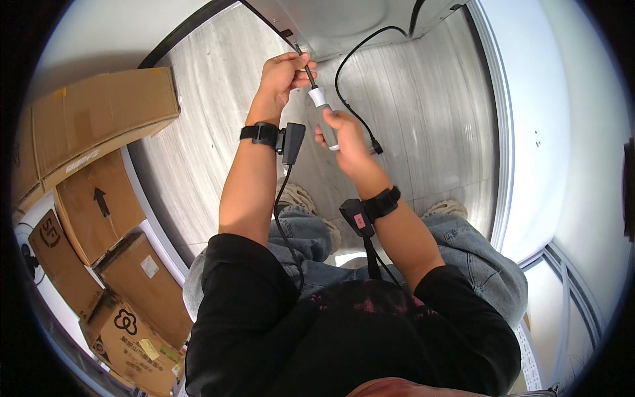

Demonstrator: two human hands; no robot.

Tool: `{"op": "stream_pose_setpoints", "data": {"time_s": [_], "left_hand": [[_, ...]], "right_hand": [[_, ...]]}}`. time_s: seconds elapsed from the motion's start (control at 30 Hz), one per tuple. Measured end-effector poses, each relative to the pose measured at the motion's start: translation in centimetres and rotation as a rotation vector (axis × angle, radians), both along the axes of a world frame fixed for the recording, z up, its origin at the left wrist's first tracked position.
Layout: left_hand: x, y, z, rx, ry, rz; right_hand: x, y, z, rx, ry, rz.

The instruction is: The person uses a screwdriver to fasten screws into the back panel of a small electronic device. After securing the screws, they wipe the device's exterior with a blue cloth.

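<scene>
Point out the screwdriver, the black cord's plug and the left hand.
Screwdriver (318, 98): head view, white collar at the front of the handle.
Black cord's plug (377, 146): head view, body of the plug.
Left hand (282, 74): head view, middle of the hand.

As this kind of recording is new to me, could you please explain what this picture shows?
There is no robot: a person works with two bare hands, seen from above by a fisheye camera worn on their head, so straight edges look bent. The right hand grips the handle of a screwdriver; the left hand has its fingers on the shaft, near the edge of a metal panel. A black cord trails over the pale floor, and cardboard boxes stand at the left.
</scene>
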State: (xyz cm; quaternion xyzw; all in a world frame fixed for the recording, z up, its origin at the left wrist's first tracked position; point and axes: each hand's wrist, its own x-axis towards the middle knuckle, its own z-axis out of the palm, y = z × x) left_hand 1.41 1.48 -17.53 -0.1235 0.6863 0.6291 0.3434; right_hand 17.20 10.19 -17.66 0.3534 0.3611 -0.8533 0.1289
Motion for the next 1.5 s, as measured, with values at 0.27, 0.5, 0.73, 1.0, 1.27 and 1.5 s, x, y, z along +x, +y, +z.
{"op": "stream_pose_setpoints", "data": {"time_s": [0.27, 0.5, 0.73, 1.0, 1.27, 1.5], "left_hand": [[0.0, -1.1, 0.1, 0.229, -0.068, -0.009], [-0.3, -1.1, -0.7, 0.103, -0.04, 0.046], [-0.1, -0.9, -0.8, 0.061, -0.044, 0.078], [0.1, -0.3, -1.1, 0.14, -0.046, 0.116], [0.9, 0.1, -1.4, 0.19, 0.034, 0.103], [0.8, 0.1, -1.1, 0.131, 0.017, -0.101]], "right_hand": [[-0.4, 1.6, 0.5, -0.165, 0.044, -0.001], [-0.3, 1.3, 0.2, -0.042, 0.061, 0.064], [-0.2, 1.0, -0.4, -0.017, 0.05, 0.07], [-0.1, 2.1, -0.5, -0.085, 0.043, 0.045], [1.0, 2.0, -2.1, -0.246, 0.058, 0.111], [1.2, 4.2, -2.5, -0.128, 0.048, 0.073]]}}
